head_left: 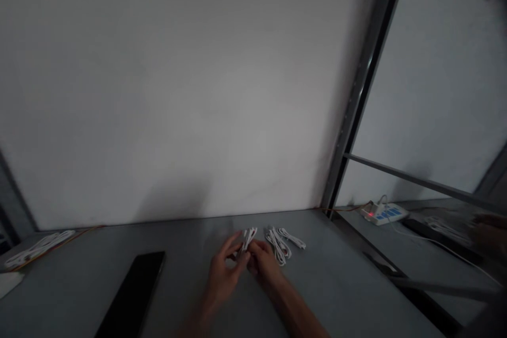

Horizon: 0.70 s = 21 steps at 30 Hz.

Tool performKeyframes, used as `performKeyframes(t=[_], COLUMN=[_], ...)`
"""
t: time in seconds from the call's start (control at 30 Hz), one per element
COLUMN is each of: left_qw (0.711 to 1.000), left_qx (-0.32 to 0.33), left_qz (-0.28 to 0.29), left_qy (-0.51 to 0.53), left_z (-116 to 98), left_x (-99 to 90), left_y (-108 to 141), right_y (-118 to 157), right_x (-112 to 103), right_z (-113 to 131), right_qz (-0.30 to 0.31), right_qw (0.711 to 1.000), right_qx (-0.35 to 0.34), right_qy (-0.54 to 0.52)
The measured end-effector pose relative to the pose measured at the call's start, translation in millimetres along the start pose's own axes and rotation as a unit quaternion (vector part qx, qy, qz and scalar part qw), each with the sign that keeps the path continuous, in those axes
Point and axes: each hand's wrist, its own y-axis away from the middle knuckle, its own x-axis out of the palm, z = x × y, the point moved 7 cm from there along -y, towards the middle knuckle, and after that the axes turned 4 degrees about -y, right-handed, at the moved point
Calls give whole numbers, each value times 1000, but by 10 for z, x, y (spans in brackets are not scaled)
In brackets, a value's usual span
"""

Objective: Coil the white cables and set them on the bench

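My left hand [224, 277] and my right hand [263, 261] meet over a grey table top [332, 274], holding a small folded bundle of white cable [249, 238] between their fingers. Just to the right of my right hand lie two more looped white cables [278, 246], close together and possibly touching. Neither hand touches them. A further coiled white cable [39, 249] lies far off at the table's left edge.
A black phone or tablet [132, 296] lies face-up left of my hands. A white power strip [383, 214] with a red light sits on a neighbouring bench at right. Another person's hand [489, 232] shows at the right edge. A white wall [158, 90] stands behind.
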Motion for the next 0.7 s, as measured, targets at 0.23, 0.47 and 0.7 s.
performKeyframes(t=[0.23,0.47,0.7], left_qw=[999,985,928], left_qx=[-16,114,275], left_qz=[49,36,18], left_qy=[10,-123,-249], left_z=[199,-32,-182], left_x=[-8,-117,-128], left_y=[-62,-37,13], right_y=[-33,84,129], right_x=[-32,87,80], right_z=[19,-88,-136], right_qz=[8,70,65], right_qw=[984,993,978], right_qx=[-59,86,166], right_qy=[169,-37,-113])
